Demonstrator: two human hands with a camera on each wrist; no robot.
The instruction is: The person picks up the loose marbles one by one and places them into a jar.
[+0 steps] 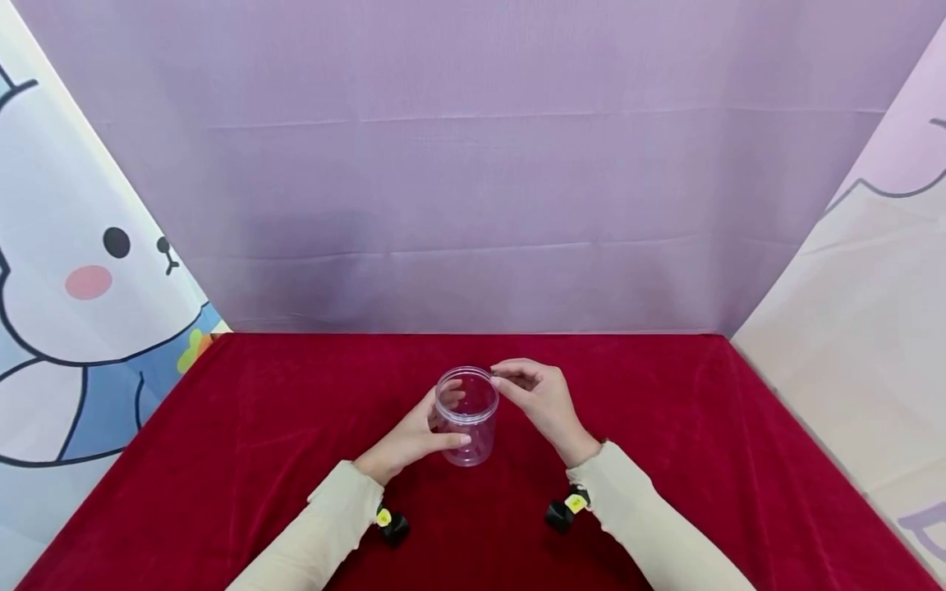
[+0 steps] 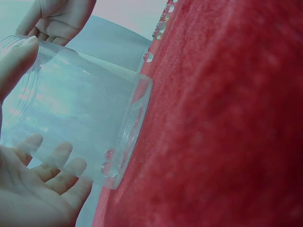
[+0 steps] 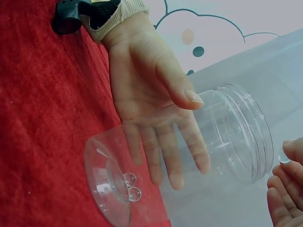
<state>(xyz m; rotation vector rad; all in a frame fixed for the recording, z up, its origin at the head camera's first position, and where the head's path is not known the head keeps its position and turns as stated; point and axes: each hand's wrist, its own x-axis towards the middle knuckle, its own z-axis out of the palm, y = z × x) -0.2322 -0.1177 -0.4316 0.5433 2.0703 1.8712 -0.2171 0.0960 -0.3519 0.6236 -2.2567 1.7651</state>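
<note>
A clear plastic jar (image 1: 479,439) with a threaded rim and no lid stands upright on the red cloth. My left hand (image 1: 415,437) grips it round the side, thumb in front and fingers behind. At the jar's right rim, my right hand (image 1: 543,400) pinches a small clear ball (image 3: 284,156) between thumb and fingertip, just outside the mouth. Two more clear balls (image 3: 134,194) lie on the jar's bottom. Beyond the jar, in the left wrist view, several clear balls (image 2: 162,26) sit in a row on the cloth, with a single ball (image 2: 148,57) closer to the jar.
Red velvety cloth (image 1: 296,410) covers the table. A lilac curtain (image 1: 473,205) hangs behind its back edge. Cartoon-printed sheets flank both sides, the left one (image 1: 59,312) with an animal face. Small black devices (image 1: 559,515) are strapped at both wrists.
</note>
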